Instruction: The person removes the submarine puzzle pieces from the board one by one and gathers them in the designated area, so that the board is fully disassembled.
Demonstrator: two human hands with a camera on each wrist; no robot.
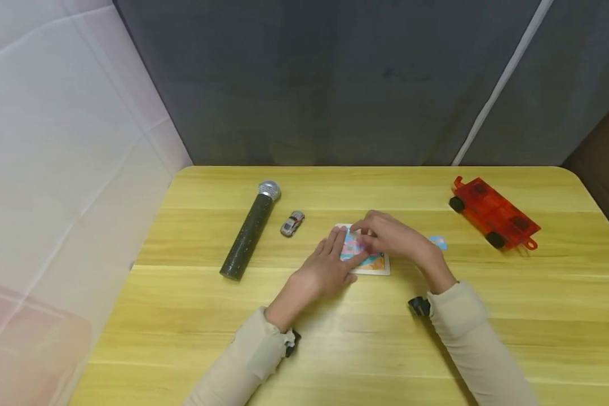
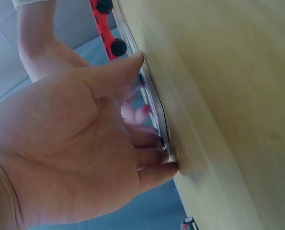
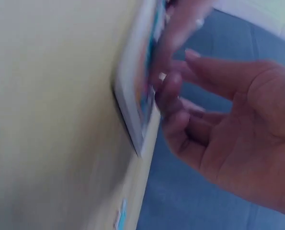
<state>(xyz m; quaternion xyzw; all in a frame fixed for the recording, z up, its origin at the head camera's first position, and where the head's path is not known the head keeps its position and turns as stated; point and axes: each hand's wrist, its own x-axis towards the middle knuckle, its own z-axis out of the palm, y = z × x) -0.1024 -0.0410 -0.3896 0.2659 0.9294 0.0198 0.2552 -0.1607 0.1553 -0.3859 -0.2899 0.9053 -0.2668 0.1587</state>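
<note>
With the left hand (image 1: 330,266) pressing flat on the puzzle card (image 1: 373,264), the right hand (image 1: 392,237) should keep its fingertips light, curled over the card's middle, seemingly pinching a piece.

You see a smooth yellow wood surface (image 1: 436,349), a shiny red plastic toy (image 1: 494,213), a flat paper-like card (image 1: 373,264), and a mic (image 1: 251,230) with a metal mesh top.

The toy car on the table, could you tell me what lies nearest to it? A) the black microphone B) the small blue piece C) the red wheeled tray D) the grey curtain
A: in the head view the toy car sits just right of the black microphone.
</note>
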